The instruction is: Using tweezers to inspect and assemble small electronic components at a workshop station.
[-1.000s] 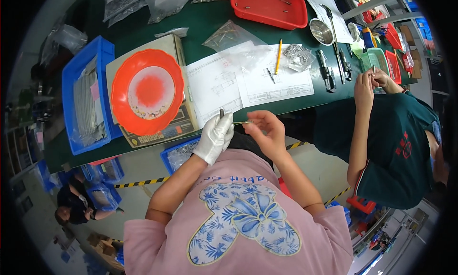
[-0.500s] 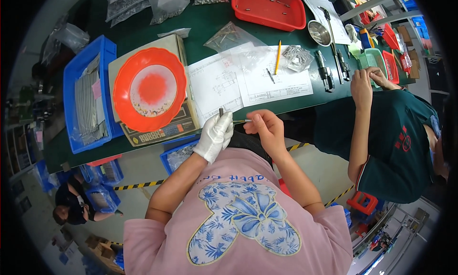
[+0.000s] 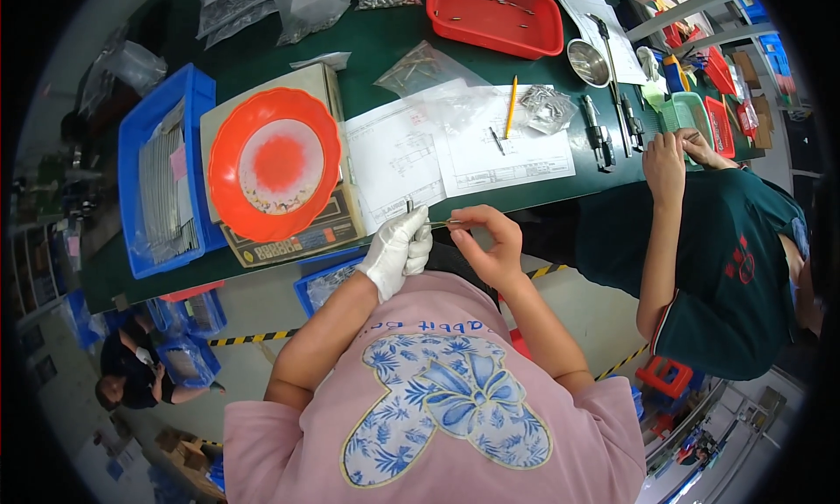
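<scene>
My left hand (image 3: 396,252), in a white glove, is closed around a small dark metal pin (image 3: 409,206) whose tip sticks up past the fingers. From its other side a thin metal rod (image 3: 440,223) runs across to my right hand (image 3: 493,244). That hand is bare, its fingertips at the rod's end and its thumb a little lower. Whether rod and pin are joined inside the glove is hidden. Both hands are in front of the table's near edge, close to the drawing sheets (image 3: 398,167).
An orange plate (image 3: 328,185) rests on a scale (image 3: 350,213), beside a blue tray (image 3: 131,171). A pencil (image 3: 512,106), a bag of metal parts (image 3: 549,108), a red tray (image 3: 551,31) and a metal bowl (image 3: 584,62) lie farther back. A co-worker's hands (image 3: 669,154) are at right.
My right fingers have shifted on the rod, the thumb dropping away from the index finger. My left hand has turned slightly, its fingers now more visible.
</scene>
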Demonstrator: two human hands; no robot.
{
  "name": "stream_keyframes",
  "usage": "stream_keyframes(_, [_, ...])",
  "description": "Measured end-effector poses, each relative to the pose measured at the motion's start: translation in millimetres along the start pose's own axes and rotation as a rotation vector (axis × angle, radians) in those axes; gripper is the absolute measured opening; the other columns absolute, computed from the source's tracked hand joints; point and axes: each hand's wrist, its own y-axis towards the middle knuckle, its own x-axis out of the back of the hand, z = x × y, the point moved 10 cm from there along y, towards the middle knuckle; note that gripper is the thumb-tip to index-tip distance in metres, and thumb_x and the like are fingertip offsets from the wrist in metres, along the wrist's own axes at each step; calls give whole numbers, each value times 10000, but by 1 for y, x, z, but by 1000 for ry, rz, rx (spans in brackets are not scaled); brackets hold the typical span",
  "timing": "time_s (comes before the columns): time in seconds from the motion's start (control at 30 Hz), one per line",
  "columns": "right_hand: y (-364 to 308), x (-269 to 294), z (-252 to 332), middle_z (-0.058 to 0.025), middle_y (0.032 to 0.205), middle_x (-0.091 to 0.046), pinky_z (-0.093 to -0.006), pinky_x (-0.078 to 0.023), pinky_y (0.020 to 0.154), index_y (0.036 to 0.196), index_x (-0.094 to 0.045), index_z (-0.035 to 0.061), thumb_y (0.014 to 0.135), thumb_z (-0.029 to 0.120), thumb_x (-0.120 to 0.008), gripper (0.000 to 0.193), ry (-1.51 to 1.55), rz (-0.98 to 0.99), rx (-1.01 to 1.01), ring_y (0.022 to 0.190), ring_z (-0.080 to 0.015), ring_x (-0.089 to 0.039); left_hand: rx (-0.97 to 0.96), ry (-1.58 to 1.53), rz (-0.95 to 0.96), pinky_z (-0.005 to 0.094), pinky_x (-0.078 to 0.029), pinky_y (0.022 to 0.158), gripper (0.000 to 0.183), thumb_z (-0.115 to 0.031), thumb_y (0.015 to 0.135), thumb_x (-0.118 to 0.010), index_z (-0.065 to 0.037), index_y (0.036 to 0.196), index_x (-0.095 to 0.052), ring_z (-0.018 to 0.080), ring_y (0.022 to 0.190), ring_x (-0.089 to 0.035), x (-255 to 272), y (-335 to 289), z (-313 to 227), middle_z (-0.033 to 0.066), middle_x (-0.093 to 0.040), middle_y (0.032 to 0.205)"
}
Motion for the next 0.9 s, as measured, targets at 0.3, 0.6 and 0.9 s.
stream_keyframes(0.3, [-9,-9,-41,-46,685,-583,-209,-442,555,793,-558,-13,767,62,-577,82,223,46,-443,618,-86,-552,-198,222,-145,215,-175,334,328,-359,840,-441,-122,619,-390,64,339,-224,6,-5,-21,-41,-288,446])
stream_keyframes(0.6, [20,1,-63,-83,679,-579,-264,-452,524,729,-586,40,695,55,-608,43,-569,30,-56,583,-220,-570,-154,27,-156,226,-156,329,306,-344,841,-451,-126,635,-389,64,328,-204,28,-4,-15,-40,-277,439])
stream_keyframes(0.9, [32,-18,-111,-100,686,-571,-355,-444,544,707,-586,67,690,109,-573,47,-544,119,-141,607,-287,-552,-200,18,-230,219,-174,325,305,-334,838,-455,-120,630,-393,65,325,-225,52,-20,-12,-38,-285,432])
